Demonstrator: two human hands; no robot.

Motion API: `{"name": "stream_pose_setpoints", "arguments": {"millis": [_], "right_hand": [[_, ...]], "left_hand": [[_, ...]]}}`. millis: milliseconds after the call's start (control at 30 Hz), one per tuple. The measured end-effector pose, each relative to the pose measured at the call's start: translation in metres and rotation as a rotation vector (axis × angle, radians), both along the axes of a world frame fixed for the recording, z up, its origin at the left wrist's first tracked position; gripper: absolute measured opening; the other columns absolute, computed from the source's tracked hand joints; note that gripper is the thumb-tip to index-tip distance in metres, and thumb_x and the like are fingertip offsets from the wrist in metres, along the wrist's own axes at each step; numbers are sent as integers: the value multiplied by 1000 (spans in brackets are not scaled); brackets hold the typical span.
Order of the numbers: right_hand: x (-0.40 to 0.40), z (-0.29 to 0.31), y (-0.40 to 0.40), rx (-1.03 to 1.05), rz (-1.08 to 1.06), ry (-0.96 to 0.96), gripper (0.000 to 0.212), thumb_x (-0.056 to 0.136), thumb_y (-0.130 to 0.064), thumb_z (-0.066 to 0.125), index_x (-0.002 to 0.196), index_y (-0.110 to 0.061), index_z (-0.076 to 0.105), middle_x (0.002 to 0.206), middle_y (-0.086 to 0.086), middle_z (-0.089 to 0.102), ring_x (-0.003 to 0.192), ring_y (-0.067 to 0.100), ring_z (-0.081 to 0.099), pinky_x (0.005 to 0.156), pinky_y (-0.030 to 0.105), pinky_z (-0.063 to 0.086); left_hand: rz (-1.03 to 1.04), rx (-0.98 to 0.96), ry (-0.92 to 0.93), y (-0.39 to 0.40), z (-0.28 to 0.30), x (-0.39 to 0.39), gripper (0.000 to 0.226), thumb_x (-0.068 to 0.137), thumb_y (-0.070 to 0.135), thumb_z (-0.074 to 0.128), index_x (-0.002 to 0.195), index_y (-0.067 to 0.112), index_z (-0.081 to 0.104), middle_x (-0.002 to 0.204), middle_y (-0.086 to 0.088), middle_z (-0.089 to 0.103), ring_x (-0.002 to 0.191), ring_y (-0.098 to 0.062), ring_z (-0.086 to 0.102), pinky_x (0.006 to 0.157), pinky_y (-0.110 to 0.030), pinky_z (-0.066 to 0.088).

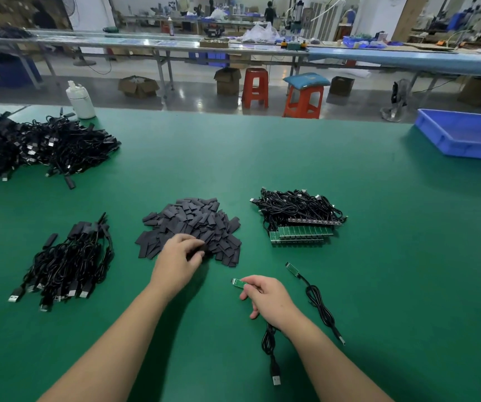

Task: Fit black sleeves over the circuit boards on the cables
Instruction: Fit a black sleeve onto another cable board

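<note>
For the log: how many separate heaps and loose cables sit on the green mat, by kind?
Sleeved cable heaps: 2, counting the far-left heap
Black sleeve pile: 1
Unsleeved cable stack: 1
Loose cables: 2, one in the right hand
Total: 6

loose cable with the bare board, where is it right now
In the head view the loose cable lies on the green table, just right of the right hand and in front of the stack of boards.
</note>
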State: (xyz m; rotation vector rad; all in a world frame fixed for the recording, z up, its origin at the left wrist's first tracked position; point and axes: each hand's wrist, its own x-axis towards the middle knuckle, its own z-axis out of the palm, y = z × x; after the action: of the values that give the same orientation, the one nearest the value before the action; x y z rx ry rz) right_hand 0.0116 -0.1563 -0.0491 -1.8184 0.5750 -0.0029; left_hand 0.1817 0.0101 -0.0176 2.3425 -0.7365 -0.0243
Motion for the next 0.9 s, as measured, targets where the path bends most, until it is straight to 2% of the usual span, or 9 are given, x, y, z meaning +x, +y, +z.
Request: {"name": "stream_pose_setpoints", "arguments": {"millis": [33,167,267,433,567,633,733,833,900], "right_hand": [[0,1,0,8,0,0,29,100,-15,52,127,-19,63,86,-4,72,54,7,53,63,32,61],[-1,3,0,-3,25,2,27,100,-17,53,123,-22,66,86,-5,73,53,9,53,66,35,61],[-4,5,0,-21,66,-2,27,99,-20,55,120,-28,70,86,-11,74,48,10,55,64,25,56],[-6,9,0,30,72,-25,25,96,-23,63,113,-38,73,83,-9,74,45,9,47,56,18,46],[-6,11,0,57,55,-12,16,97,-36,62,102,-40,76,91,-15,74,46,8,48,60,15,48],[-5,10,1,79,44,-14,16,95,-28,65,99,-39,77,91,-10,75,49,8,51,58,17,48],[-4,9,2,136,27,-37,18,91,-16,69,103,-30,74,89,-1,72,64,10,58,55,23,50],[-5,8,1,139,13,-52,13,91,-14,70,98,-24,74,89,-1,72,74,18,62,58,26,52],[-6,8,1,145,18,-64,13,90,-13,70,95,-24,75,81,-6,71,70,12,61,58,26,52]], "left_hand": [[-84,11,-4,3,-1,-9,26,90,27,68,116,25,71,113,10,65,101,-10,56,93,-35,51],[-298,100,-77,13,-10,-44,28,90,34,66,117,30,70,104,18,67,101,-3,48,88,-29,49],[-299,65,-31,16,-15,-58,25,91,32,66,116,28,71,101,15,64,100,-5,51,90,-26,45],[-256,-68,160,19,-19,-67,22,91,25,69,111,26,74,94,19,63,91,8,57,79,-5,38],[-232,-137,208,21,-20,-68,18,88,22,72,106,25,76,88,21,65,85,7,59,74,-5,39],[-231,-149,219,22,-20,-68,16,88,21,72,103,27,77,91,27,64,84,4,61,74,-6,40],[-244,-134,211,23,-21,-68,17,88,20,72,102,28,77,94,29,64,84,3,63,76,-10,44],[-260,-107,190,24,-21,-67,19,89,19,70,106,27,76,92,26,64,81,4,62,78,-12,45],[-277,-64,145,25,-20,-67,21,90,21,69,109,27,75,93,23,64,83,5,60,80,-13,46]]}}
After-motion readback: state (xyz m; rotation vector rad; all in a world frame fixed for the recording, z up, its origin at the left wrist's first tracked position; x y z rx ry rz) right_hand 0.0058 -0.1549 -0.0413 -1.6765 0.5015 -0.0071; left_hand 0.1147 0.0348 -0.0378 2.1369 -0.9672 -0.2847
